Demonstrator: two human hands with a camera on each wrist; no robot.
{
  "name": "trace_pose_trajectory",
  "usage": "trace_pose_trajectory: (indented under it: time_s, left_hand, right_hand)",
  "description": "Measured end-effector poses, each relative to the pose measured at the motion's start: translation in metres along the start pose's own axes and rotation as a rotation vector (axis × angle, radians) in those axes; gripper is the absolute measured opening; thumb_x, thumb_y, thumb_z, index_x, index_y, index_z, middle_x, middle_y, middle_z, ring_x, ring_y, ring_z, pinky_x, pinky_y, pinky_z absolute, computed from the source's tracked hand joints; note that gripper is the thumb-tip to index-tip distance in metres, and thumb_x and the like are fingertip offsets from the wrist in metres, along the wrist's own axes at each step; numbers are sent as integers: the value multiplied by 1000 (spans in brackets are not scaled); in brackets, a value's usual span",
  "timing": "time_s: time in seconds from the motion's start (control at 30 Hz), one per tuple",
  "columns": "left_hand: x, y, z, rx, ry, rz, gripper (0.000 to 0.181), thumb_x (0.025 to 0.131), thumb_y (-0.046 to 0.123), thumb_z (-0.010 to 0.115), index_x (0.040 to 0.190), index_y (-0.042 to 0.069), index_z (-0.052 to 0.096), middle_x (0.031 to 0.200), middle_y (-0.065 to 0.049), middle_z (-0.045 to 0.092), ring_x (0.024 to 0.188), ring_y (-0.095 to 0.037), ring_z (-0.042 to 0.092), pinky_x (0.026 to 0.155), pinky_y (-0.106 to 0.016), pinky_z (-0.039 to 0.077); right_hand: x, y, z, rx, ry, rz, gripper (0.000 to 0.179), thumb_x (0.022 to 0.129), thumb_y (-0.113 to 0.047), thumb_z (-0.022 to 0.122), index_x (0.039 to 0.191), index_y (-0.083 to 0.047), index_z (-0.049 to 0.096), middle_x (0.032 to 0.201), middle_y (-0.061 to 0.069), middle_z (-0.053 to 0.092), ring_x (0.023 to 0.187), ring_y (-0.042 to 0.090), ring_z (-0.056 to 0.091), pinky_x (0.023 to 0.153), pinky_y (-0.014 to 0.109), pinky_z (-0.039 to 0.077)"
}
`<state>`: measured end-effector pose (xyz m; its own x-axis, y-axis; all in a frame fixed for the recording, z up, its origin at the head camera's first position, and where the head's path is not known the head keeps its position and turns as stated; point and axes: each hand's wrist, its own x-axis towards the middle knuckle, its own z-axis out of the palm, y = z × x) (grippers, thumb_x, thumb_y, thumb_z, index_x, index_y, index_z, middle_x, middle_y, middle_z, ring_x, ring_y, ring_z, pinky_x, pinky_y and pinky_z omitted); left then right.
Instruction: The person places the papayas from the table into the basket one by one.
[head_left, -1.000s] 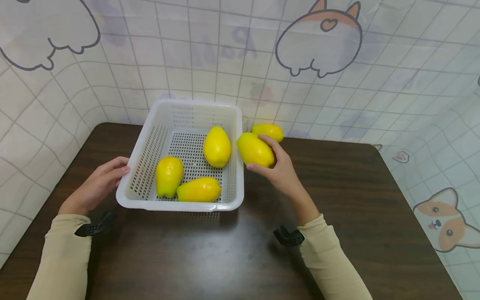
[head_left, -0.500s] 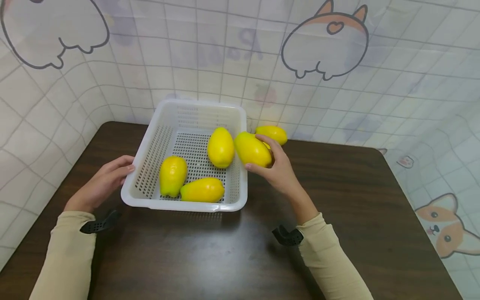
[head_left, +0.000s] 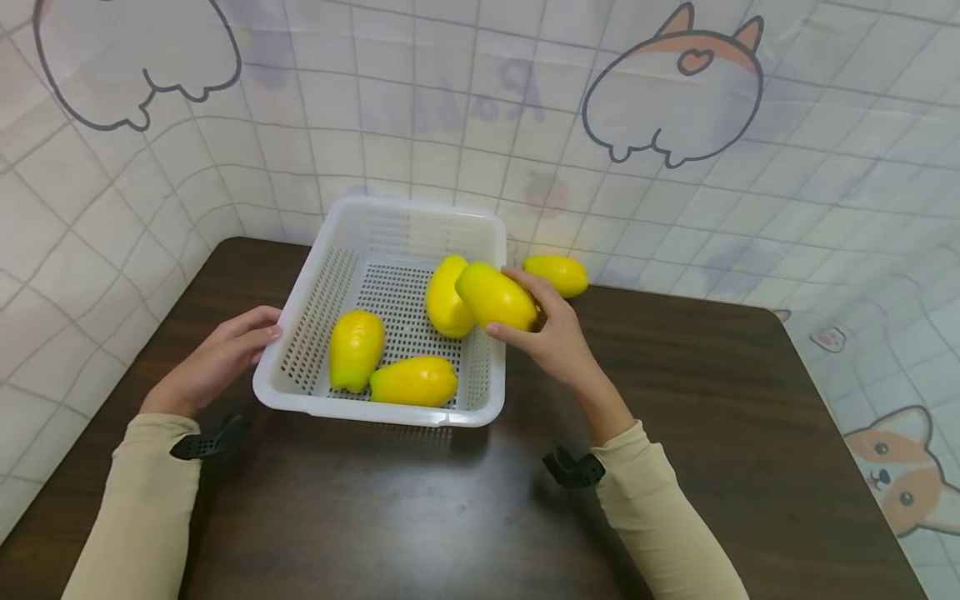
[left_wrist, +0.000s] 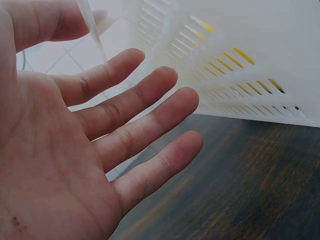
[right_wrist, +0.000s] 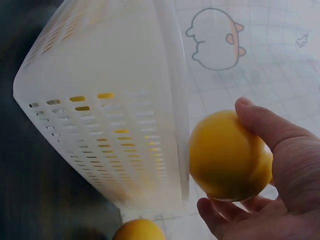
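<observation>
In the head view my right hand [head_left: 551, 329] grips a yellow papaya [head_left: 496, 296] with a greenish tip, thumb on the near side and fingers on the far side. The fruit hangs over the right rim of the white plastic basket [head_left: 382, 412] and overlaps a papaya [head_left: 447, 302] inside it. Two more papayas [head_left: 357, 350] lie in the basket's near part. At the left rim is my left hand [head_left: 225, 358]. Its fingers [left_wrist: 150, 120] are straight and spread outside the slotted wall in the left wrist view, and its thumb reaches over the rim.
Another papaya [head_left: 557, 275] lies on the dark wooden table [head_left: 675, 400], behind my right hand and beside the basket. A white gridded cloth [head_left: 420, 100] with cartoon dogs rises along the table's back and sides. Both wrists wear black straps.
My right hand has carried the papaya left, from beside the basket to over its right rim. The left hand stays at the left rim. The whole head view has shifted slightly.
</observation>
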<state>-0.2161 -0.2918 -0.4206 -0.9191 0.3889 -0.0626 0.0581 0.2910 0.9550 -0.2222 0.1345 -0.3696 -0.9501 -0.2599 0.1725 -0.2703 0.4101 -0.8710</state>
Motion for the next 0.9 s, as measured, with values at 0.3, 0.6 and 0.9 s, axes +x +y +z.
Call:
trace_pose_trajectory:
  time_s: [0.3,0.6,0.9]
  left_hand:
    - [1,4,2,13,6,-10,36,104,30,40,132,8,45,120,11,54,100,-5,61,86,-19,50]
    - [-1,7,4,13,19,-31,36,104,31,41,132,8,45,123,9,52,103,-6,60,87,-19,49]
    - [-1,10,5,48,38,-72,42,103,36,41,133,7,44,126,6,51,104,-6,60,89,-19,47]
  right_hand:
    - [6,-4,6,36,-55,-39,68,84,-21,75,144,-25,44,139,1,49,108,22,50,89,39,47]
    - [11,-6,12,46,-107,-62,68,85,-17,73,145,-21,42,142,3,45,115,24,49,98,44,43]
    - [15,-6,19,70,-115,-73,66,84,-16,74,143,-15,44,141,5,46,117,24,50,106,47,41]
